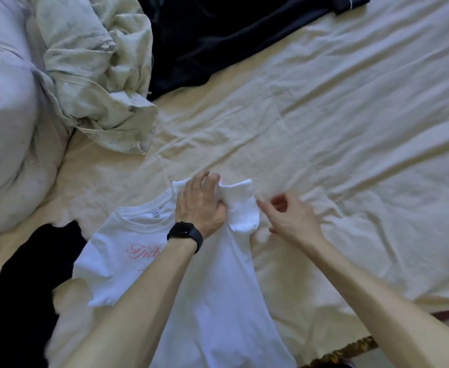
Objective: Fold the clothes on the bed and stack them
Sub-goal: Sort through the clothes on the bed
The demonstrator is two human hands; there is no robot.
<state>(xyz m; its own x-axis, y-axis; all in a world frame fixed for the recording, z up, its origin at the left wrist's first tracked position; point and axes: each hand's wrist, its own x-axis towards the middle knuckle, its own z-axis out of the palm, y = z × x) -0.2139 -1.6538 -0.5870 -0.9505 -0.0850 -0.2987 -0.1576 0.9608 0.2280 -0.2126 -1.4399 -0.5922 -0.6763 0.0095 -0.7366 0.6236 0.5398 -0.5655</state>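
Head view: looks down on a bed covered by a creased cream sheet (337, 123).
Shirt (218, 288): white, lies flat, front up, on the near part of the sheet, collar pointing away from the person; pink script is printed on the chest.
Sleeve (242, 205): the shirt's right-hand sleeve is bunched and folded inward at the shoulder.
Left hand (200, 205): rests palm down on the shirt's shoulder, fingers curled, thumb pressed into the sleeve fold; it grips the fabric there.
Watch (185, 235): dark band on the left wrist.
Right hand (289, 219): hovers just beside the sleeve, fingers loosely curled, forefinger pointed at the sleeve edge; it holds nothing. Contact with the sleeve cannot be told.
Black garment (32, 288): unfolded, left of the shirt, touching or just beside its left sleeve.
Navy garment (218, 35): spread at the far side of the bed, well apart from the shirt.
Pale cloth (98, 75): crumpled heap at far left, its edge over the navy garment.
Duvet (5, 115): bulky and white, along the left edge.
Obstructions: the left forearm crosses the shirt's chest and covers most of the script.
Cut off: the shirt hem, the black garment and the navy garment all run out of frame.
Unclear: the script reads only in part; the collar label is too small to read.
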